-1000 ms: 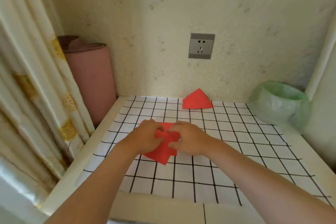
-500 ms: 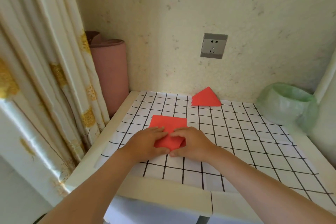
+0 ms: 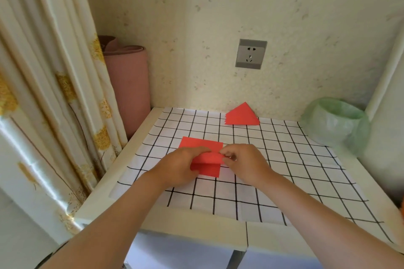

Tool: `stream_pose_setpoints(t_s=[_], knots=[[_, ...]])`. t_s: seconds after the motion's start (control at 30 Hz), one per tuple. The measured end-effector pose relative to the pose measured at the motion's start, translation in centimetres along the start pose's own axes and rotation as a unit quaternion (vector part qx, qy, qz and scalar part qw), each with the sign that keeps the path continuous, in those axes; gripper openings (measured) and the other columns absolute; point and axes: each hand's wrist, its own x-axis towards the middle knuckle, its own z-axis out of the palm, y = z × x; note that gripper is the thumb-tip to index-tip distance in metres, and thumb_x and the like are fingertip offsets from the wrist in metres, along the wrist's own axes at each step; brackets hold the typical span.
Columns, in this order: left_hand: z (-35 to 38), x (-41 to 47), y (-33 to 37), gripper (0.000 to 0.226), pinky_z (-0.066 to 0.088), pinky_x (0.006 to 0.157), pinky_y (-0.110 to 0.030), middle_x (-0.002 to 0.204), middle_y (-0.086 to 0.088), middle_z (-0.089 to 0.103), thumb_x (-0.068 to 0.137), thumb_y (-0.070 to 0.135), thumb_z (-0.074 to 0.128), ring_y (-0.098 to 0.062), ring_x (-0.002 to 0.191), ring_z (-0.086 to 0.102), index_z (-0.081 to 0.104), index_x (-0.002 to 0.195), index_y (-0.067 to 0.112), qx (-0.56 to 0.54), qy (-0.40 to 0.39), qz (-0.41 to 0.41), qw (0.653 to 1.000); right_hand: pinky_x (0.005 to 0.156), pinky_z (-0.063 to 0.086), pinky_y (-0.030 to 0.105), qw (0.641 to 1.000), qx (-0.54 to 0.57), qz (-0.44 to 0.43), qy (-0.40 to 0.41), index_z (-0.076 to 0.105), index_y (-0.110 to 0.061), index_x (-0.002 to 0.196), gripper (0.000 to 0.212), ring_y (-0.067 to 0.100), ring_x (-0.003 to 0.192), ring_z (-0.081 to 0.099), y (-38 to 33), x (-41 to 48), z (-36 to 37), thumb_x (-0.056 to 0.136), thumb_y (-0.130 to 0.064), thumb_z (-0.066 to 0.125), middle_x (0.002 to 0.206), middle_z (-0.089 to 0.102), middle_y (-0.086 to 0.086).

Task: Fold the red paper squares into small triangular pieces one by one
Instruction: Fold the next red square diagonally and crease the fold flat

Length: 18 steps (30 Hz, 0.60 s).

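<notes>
A red paper square (image 3: 207,165) lies on the checked tablecloth (image 3: 273,166), partly lifted into a curved fold in the middle. My left hand (image 3: 181,167) pinches its left part and covers some of it. My right hand (image 3: 244,162) pinches the raised right edge of the fold between thumb and fingers. More flat red paper (image 3: 201,142) shows just behind the hands; whether it is the same sheet or a stack is unclear. A pile of folded red triangles (image 3: 241,116) rests against the wall at the back.
A green plastic-lined bin (image 3: 336,122) stands at the back right corner. A rolled pink mat (image 3: 126,85) leans left of the table beside a curtain (image 3: 43,94). A wall socket (image 3: 251,54) sits above the triangles. The table's front edge (image 3: 175,227) runs below my forearms.
The view has swung left and nearer. The red paper went from pressed under both hands to being lifted into a fold, with my right hand raising its edge.
</notes>
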Motion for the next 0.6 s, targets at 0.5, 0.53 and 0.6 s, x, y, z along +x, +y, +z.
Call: stream_pose_setpoints(t_s=[0.5,0.53,0.6], knots=[[4.5,3.3,7.9,0.02,0.051,0.079,-0.026,0.089,0.017,0.07,0.095,0.028,0.058,-0.003,0.082,0.062,0.074,0.107,0.031,-0.05,-0.115,0.078,0.989,0.087,0.046,0.015,0.993,0.006,0.101,-0.058,0.072,-0.037,0.101,0.049,-0.006,0.099,0.062,6.3,-4.4,-6.8,0.085,0.0,0.044,0.099,0.072,-0.02],[4.5,3.4,8.3,0.02,0.052,0.078,-0.027,0.087,0.018,0.069,0.094,0.028,0.058,-0.002,0.081,0.063,0.074,0.105,0.031,-0.054,-0.121,0.083,0.988,0.091,0.046,0.017,0.993,-0.004,0.105,-0.054,0.072,-0.035,0.105,0.047,-0.004,0.101,0.062,6.7,-4.2,-6.9,0.086,-0.002,0.044,0.102,0.071,-0.02],[4.7,3.7,9.0,0.017,0.054,0.075,-0.03,0.083,0.014,0.071,0.092,0.03,0.059,-0.004,0.077,0.063,0.075,0.096,0.03,-0.063,-0.127,0.09,0.986,0.09,0.045,0.021,0.992,-0.034,0.109,-0.045,0.07,-0.034,0.112,0.038,0.001,0.099,0.06,7.4,-3.7,-6.9,0.091,-0.011,0.05,0.107,0.067,-0.019]])
